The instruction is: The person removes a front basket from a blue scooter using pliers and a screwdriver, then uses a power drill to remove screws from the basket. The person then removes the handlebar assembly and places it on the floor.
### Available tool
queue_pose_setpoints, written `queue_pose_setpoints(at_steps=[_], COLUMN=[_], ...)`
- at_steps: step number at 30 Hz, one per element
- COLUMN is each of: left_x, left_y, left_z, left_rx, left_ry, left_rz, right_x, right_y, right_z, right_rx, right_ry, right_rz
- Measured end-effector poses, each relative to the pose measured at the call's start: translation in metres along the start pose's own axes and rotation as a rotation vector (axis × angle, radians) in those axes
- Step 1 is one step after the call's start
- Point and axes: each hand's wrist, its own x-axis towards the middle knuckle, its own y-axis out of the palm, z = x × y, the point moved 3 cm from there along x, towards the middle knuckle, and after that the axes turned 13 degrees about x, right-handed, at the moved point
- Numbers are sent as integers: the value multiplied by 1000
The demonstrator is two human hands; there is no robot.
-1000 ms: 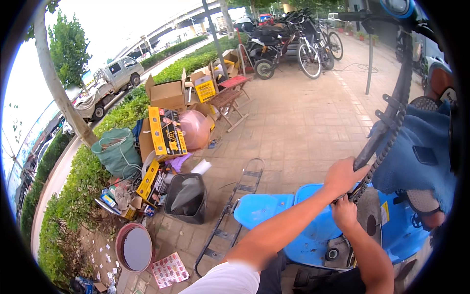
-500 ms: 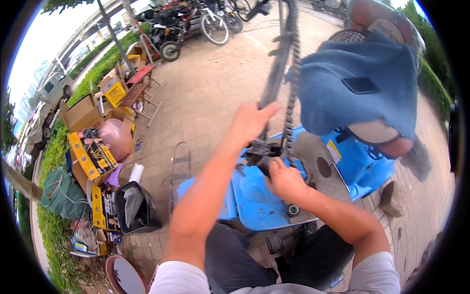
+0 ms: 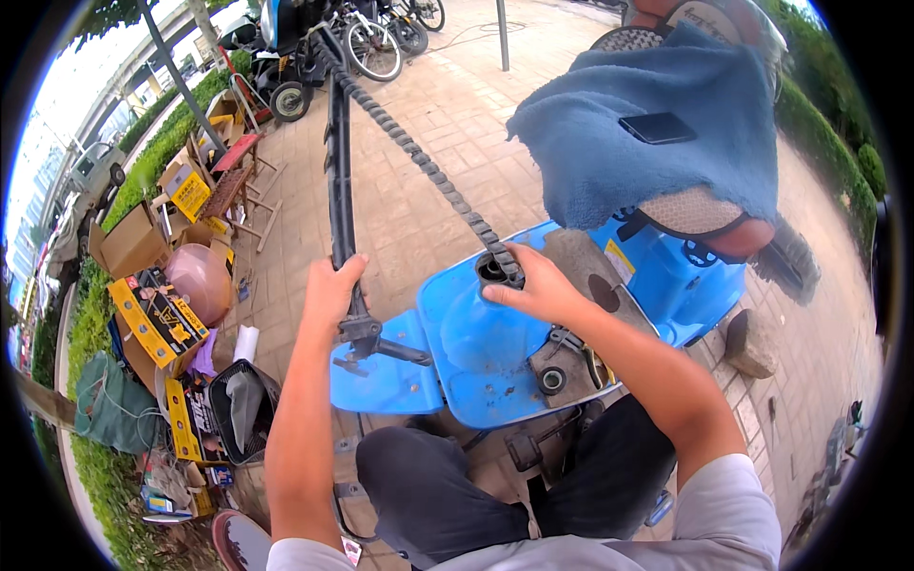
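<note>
Left arm [image 3: 303,438] nearly straight, right arm [image 3: 657,376] bent. Left grip [image 3: 331,288] clenched round black tube [image 3: 340,181], bracket [image 3: 362,328] just below it. Right grip [image 3: 545,287] part-curled at blue body's [image 3: 481,333] socket [image 3: 489,271], beside ribbed cable [image 3: 421,159]; firm hold, can't tell.

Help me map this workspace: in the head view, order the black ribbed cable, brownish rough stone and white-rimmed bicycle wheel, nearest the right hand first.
1. Cable: right beside the right hand.
2. Stone: off to the right.
3. Bicycle wheel: far ahead, left.
</note>
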Motion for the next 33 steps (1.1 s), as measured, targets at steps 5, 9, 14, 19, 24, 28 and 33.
queue_pose_setpoints(at_steps=[5,9,14,19,24,28,33], left_x=[-18,-31,-46,-49,-45,-39,-26], left_y=[-3,-6,-10,-4,15,28,43], left_z=[59,109,164,227,245,243,260], left_rx=[-100,-161,-143,-196,-249,-355,-651], left_ry=[-80,-178,-334,-425,-490,-532,-547], left_rz=[-23,-34,-44,44,142,214,374], right_x=[13,12,16,26,27,26,28], right_y=[-2,20,39,51,51,46,48], right_z=[6,-2,-7,-6,-6,-2,-4], right_rx=[-116,-230,-367,-427,-409,-414,-426], right_ry=[86,70,-16,7,-9,19,-11], right_rz=[82,137,152,192,157,190,200])
